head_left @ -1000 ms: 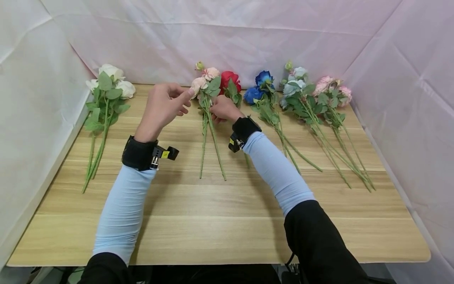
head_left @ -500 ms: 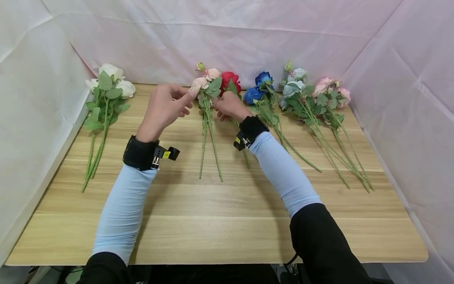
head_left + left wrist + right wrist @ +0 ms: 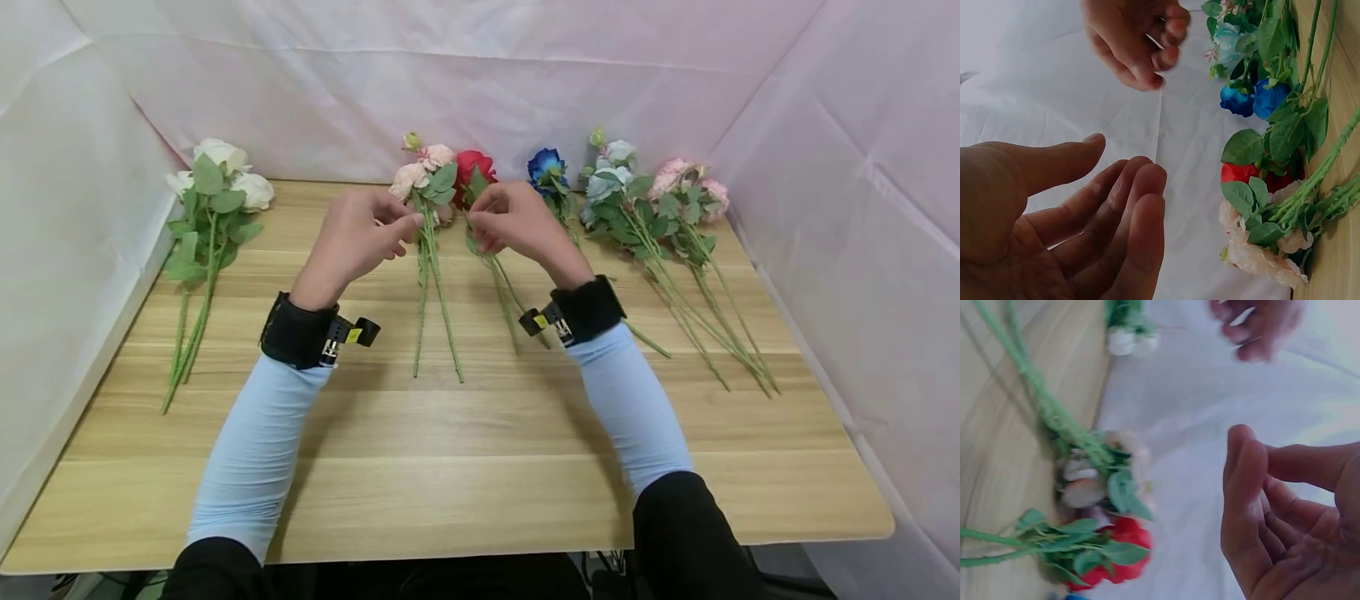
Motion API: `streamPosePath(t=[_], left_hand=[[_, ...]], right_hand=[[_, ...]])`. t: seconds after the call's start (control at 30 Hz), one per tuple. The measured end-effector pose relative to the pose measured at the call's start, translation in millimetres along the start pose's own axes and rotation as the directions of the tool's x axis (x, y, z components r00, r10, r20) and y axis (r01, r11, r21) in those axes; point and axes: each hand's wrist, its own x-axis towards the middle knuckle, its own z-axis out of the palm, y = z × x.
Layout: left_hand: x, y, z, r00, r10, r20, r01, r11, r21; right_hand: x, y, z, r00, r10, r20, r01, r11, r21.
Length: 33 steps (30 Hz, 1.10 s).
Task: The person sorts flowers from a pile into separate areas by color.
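Observation:
Pale pink roses point(image 3: 409, 178) lie at the back middle of the table, green stems toward the person. Just left of these stems hovers the left hand point(image 3: 362, 237); in the left wrist view its fingers are loosely bent and hold nothing. Red roses point(image 3: 474, 171) lie to the right of the pink ones. Above the red roses' stems is the right hand point(image 3: 521, 221), partly covering the blue roses point(image 3: 547, 168). Its thumb and forefinger come close together in the right wrist view, with nothing visible between them, and the flowers lie apart from it.
White roses point(image 3: 255, 190) lie at the far left of the wooden table point(image 3: 480, 483). Light blue flowers point(image 3: 606, 182) and pink flowers point(image 3: 712, 196) lie at the right, stems slanting frontward. Pale cloth walls point(image 3: 480, 83) enclose the back and sides.
The right hand has drawn away from between the pink and red roses, moving right and toward the person. The left hand stays almost in place. The head view has shifted slightly.

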Motion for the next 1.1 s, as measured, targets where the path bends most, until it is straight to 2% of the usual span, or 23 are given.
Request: streamPosePath(t=[0.1,0.23,0.43,0.53,0.6,0.7,0.8,0.87,0.97,1.03,1.1], left_hand=[[-1.7,2.9,2.7,1.000,0.019,0.019,-0.019,0.999,0.026],[-3.6,5.8,6.8,0.998,0.030,0.049,-0.033,0.998,0.052],[-5.8,7.4,9.0,0.995,0.056,0.085,-0.063,0.995,0.080],[-6.4,5.2,6.1,0.996,0.043,0.076,-0.053,0.989,0.138],[-6.1,2.4,1.5,0.998,0.011,0.063,-0.024,0.980,0.196],[-4.5,-4.4,-11.1,0.997,-0.062,0.035,0.049,0.953,0.298],[-2.7,-16.7,-30.1,0.988,-0.155,0.006,0.143,0.927,0.348],[-2.9,-29.7,-45.0,0.980,-0.192,-0.044,0.195,0.906,0.377],[-4.9,-57.0,-69.4,0.960,-0.237,-0.147,0.277,0.871,0.405],[-8.2,-80.0,-84.7,0.935,-0.270,-0.229,0.344,0.845,0.410],[-13.9,-102.2,-99.4,0.904,-0.337,-0.265,0.421,0.815,0.398]], right_hand=[[-17.8,-3.0,-3.0,0.999,-0.043,0.018,0.043,0.999,-0.007],[-32.1,-1.2,-4.5,0.998,-0.055,0.036,0.056,0.998,-0.023],[-35.4,7.3,-5.8,0.998,-0.050,0.025,0.051,0.998,-0.024],[-34.4,9.5,-7.4,0.998,-0.062,0.018,0.062,0.998,-0.016],[-34.7,10.6,-9.1,0.997,-0.071,0.009,0.071,0.997,-0.005],[-36.5,12.7,-12.0,0.998,-0.069,-0.013,0.069,0.997,0.014],[-38.9,14.5,-14.6,0.998,-0.050,-0.028,0.050,0.998,0.028],[-40.5,14.8,-16.2,0.999,-0.038,-0.029,0.039,0.999,0.034],[-41.5,15.3,-18.4,0.999,-0.031,-0.029,0.032,0.999,0.042],[-41.5,15.6,-18.5,0.999,-0.032,-0.029,0.033,0.998,0.048],[-41.1,15.5,-17.5,0.999,-0.037,-0.026,0.039,0.998,0.058]])
